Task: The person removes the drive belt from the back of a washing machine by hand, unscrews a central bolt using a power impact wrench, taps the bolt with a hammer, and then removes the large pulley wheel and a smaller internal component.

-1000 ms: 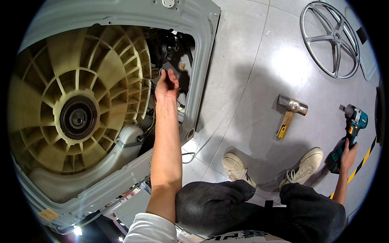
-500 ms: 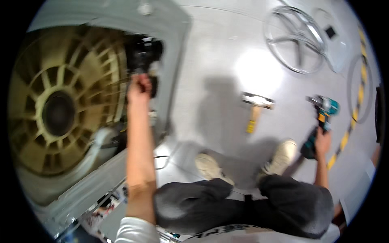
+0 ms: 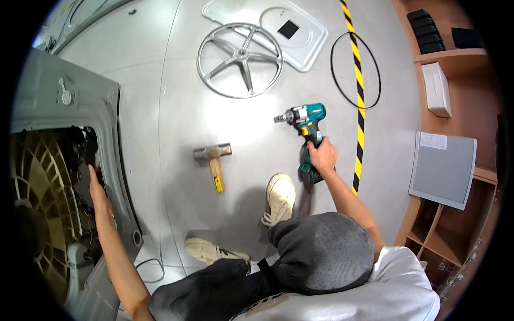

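My right hand [image 3: 321, 156] grips the handle of a teal and black cordless impact driver [image 3: 306, 128] that rests on the grey floor, its nose pointing left. My left hand [image 3: 98, 188] reaches into the open back of a washing machine [image 3: 75, 112] lying on its side at the left. Its fingers rest on the dark motor parts beside the cream plastic tub [image 3: 37, 198]; I cannot see whether they hold anything. A hammer [image 3: 214, 163] with a wooden handle lies on the floor between the two hands.
A spoked metal pulley wheel [image 3: 239, 60], a white panel [image 3: 278, 29] and a black drive belt [image 3: 356, 69] lie on the far floor. A yellow-black stripe [image 3: 357, 107] runs along the floor. Wooden shelving [image 3: 455, 134] stands at the right. My knees and white shoes [image 3: 279, 198] are below.
The view has swung right, so the washing machine now sits at the far left. My right hand still holds the driver on the floor; my left hand stays inside the machine.
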Tool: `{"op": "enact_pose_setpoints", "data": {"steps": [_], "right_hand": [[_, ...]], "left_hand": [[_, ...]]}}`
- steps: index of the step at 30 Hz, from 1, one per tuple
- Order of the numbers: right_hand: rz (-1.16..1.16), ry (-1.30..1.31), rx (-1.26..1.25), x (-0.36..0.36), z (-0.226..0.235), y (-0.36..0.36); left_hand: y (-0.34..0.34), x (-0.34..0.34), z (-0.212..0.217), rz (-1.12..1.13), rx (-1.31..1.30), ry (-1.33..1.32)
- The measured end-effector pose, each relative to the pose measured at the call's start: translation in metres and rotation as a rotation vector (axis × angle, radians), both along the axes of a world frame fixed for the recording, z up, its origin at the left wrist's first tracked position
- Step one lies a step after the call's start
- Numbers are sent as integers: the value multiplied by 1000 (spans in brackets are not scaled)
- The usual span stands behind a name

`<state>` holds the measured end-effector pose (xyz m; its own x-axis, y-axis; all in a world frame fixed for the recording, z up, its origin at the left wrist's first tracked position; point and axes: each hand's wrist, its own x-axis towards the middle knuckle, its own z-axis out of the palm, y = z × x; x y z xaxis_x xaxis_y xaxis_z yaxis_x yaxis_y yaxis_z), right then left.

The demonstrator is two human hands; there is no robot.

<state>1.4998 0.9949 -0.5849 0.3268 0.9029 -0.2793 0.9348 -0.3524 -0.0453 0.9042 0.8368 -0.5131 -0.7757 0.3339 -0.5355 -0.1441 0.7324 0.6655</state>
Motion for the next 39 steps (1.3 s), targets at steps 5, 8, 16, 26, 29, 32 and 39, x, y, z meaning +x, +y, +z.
{"op": "enact_pose_setpoints", "data": {"steps": [5,8,16,26,29,32,39], "right_hand": [[-9,30,47,0,4,0],[19,18,32,1,1,-3],[32,24,61,5,-6,-5],[68,184,-159,28,-8,15],[174,298,-136,33,-12,26],[117,709,-265,37,-13,32],[273,76,-267,71,46,19]], "left_hand": [[11,14,-6,-295,49,195],[5,14,-10,-397,-110,358],[5,34,0,-495,-42,582],[-9,34,-12,-592,-13,778],[-16,40,-20,-577,-4,895],[-13,50,-10,-614,-158,831],[-62,108,63,-872,-359,246]]}}
